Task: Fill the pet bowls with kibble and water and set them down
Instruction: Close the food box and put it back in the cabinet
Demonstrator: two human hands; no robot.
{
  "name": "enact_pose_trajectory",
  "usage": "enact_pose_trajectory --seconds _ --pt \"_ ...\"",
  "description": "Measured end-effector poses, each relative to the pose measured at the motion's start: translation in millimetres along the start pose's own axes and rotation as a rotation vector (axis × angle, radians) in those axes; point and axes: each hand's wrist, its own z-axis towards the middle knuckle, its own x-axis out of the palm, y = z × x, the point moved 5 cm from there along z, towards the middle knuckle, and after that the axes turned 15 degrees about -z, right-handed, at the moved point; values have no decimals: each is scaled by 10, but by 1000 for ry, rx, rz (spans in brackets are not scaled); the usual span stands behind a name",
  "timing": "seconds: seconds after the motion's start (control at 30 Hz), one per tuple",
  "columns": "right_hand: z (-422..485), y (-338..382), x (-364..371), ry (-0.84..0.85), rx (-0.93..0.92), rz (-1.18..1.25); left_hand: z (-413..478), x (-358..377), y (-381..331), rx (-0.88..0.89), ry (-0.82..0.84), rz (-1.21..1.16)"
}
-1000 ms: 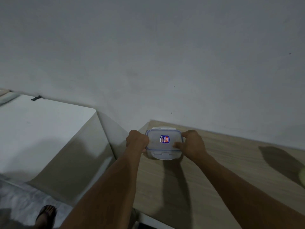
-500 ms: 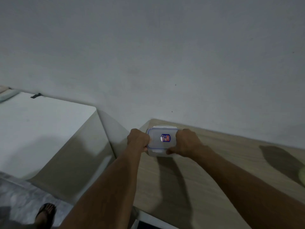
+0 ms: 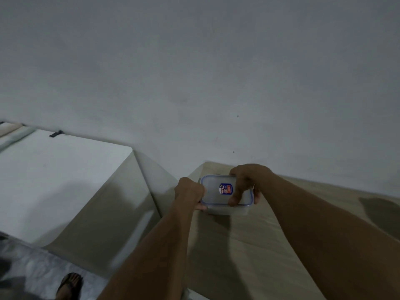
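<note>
A small clear plastic container point(image 3: 216, 192) with a blue-rimmed clip lid and a blue-and-red sticker stands at the far left corner of the wooden table point(image 3: 249, 245). My left hand point(image 3: 189, 192) grips its left side, fingers curled under the lid edge. My right hand point(image 3: 245, 184) reaches over the lid from the right, thumb pressing on the lid's near right part and fingers curled round the right edge. What is inside the container is hidden. No pet bowl shows in the head view.
A white cabinet or appliance point(image 3: 58, 182) stands to the left, below table height, with a gap between it and the table. A plain grey wall runs close behind. A sandalled foot point(image 3: 69, 285) is on the marbled floor at the bottom left.
My right hand has moved up over the lid's right side, thumb now on top. The container sits slightly turned. My left hand keeps its hold.
</note>
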Motion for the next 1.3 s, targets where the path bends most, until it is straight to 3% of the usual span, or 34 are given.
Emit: enact_pose_trajectory --seconds 0.23,0.4,0.5,0.6,0.73,0.9,1.03,1.13,1.3 --pt "52 -78 90 -20 11 226 37 -14 29 -22 23 -48" --pt "20 -269 439 -121 82 708 -27 -32 21 9 -7 -83" --pt "37 -300 783 -312 141 998 -11 -45 67 26 -3 -155" --pt "-8 -234 982 -568 227 1108 -54 -56 113 64 -41 -199" --pt "-74 -149 1044 -724 267 1208 -55 -72 193 125 -64 -211" --pt "60 -133 1124 -718 279 1291 11 -25 366 285 -117 -108" --pt "82 -116 1120 -737 268 1308 -97 -24 407 364 -40 -17" --pt "-15 -77 1086 -733 255 1330 -189 -19 573 291 142 -215" --pt "-162 58 1261 -615 188 1557 -389 -98 748 239 260 -428"
